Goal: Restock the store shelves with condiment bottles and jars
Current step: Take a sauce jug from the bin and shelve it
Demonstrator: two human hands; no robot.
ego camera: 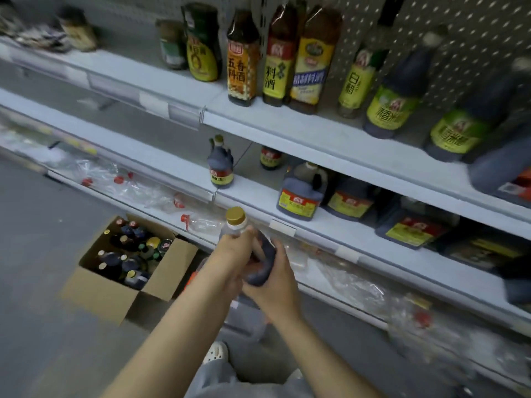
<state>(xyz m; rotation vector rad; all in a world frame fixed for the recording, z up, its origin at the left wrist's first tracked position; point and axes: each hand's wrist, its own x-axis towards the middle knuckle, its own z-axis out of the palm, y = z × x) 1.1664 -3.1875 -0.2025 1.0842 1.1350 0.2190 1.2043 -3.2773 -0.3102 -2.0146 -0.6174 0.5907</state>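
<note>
one dark bottle (265,268), gripped by both your hands

your left hand (234,251) wraps the shoulder just below the clear neck, fingers curled round the front and clenched on it. your right hand (277,288) takes the lower body from the right, fingers curled round it as well, so both are grasping the same thing. your forearms reach up and forward and meet at it. you hold it in the air just in front of the lip of the middle shelf (258,202), tilted with its gold cap (235,216) toward the left. the cap is on, and your fingers hide any label.

on the top shelf (287,124) some writing is readable. the orange-labelled bottle (241,67) says 五香料酒. the yellow-labelled bottle (277,70) just beside it says 料酒. further right, the pale bottle (356,79) says 白醋. the print on the blue band between those two is too blurred to read.

on the middle shelf a small dark jug (220,165) stands near the front edge, with a bigger jug (300,193) bearing a red and yellow label to its right; their writing is too blurred to make out.

down to your left, an open cardboard box (94,294) sits on the floor, packed with upright capped bottles.
</note>
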